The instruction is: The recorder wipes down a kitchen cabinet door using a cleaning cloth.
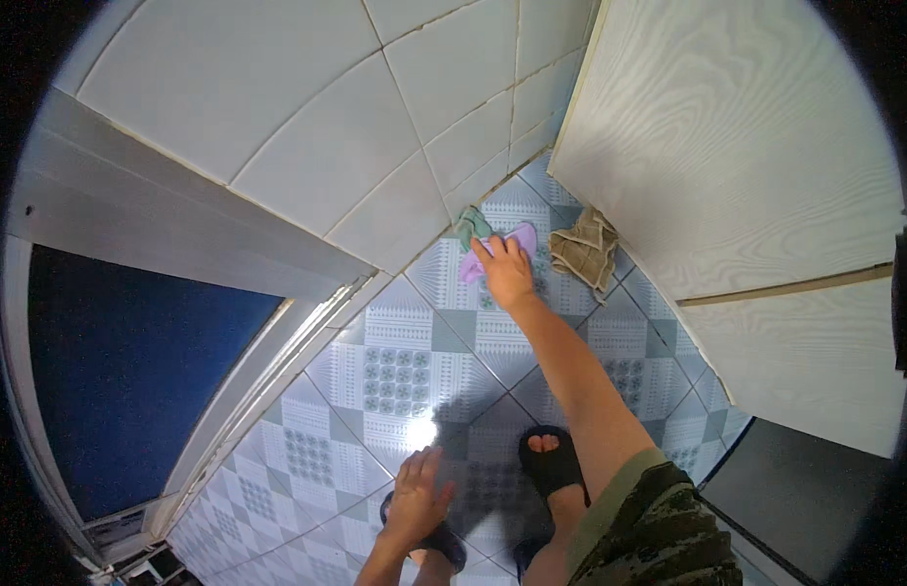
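My right hand (509, 277) reaches down onto a small purple cloth (525, 237) on the tiled floor; its fingers rest on the cloth, and whether they grip it cannot be told. A green cloth (471, 225) lies against the purple one, at the foot of the tiled wall. To the right of both, a crumpled brown checked cloth (584, 250) lies beside the white wood-grain panel. Held low above one slipper, my left hand (418, 494) has nothing in it, with its thumb apart from the fingers.
White wall tiles (380, 198) rise at the upper left. A doorway with a metal frame (307, 322) stands at the left. White wood-grain panels (717, 183) border the floor at the right, with a dark grey surface (798, 491) below them. My feet wear black slippers (552, 465).
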A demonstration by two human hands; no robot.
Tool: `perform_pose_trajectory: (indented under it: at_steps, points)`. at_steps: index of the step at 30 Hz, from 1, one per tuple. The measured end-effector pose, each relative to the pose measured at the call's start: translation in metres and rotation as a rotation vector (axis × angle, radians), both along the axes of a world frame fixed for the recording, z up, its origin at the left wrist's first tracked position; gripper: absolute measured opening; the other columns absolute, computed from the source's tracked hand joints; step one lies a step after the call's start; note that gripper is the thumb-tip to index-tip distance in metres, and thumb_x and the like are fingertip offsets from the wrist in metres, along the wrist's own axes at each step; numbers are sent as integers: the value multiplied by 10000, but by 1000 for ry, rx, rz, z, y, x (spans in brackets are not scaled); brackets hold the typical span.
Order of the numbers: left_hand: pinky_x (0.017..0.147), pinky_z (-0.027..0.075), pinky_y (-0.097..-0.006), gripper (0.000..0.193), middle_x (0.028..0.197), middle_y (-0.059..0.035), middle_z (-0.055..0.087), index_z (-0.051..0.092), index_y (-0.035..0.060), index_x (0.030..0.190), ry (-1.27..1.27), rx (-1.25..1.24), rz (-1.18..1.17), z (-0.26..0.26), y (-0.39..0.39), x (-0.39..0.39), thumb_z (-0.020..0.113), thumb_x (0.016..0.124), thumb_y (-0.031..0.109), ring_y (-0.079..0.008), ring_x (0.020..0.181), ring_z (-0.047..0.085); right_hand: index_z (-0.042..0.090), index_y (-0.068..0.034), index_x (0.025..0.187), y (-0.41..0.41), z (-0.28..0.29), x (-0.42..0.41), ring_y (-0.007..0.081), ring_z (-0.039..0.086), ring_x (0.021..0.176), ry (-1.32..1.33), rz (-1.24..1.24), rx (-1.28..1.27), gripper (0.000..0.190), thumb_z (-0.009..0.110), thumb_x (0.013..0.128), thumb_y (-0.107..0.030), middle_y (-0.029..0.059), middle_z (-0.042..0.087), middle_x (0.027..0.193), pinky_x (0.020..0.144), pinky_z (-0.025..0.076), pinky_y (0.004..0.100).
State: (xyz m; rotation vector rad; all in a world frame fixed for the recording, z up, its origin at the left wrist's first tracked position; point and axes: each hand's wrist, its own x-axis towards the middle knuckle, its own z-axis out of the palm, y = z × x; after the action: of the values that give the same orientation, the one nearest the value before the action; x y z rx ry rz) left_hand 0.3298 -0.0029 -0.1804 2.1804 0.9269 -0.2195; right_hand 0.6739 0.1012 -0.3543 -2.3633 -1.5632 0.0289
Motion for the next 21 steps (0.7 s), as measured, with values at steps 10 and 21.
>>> perform_pose_trajectory:
  at_steps: [10,21]
  points:
    - [1047,345,-482,553,1329,-235,459,484,15,1298,-17,5,-113,29,-29,13,682,808,178,-411,1248,417,509,-186,1338,-261,13,-24,340,512,976,77,96,58,619,596,740,-51,138,529,1178,850,445,441]
    - [1062,334,-473,507,1306,-221,482,521,17,1262,-137,16,-120,58,-85,11,666,814,205,-405,1243,416,555,-235,1305,-370,113,58,353,511,1025,-141,77,-52,575,559,769,-28,173,520,1199,847,438,450]
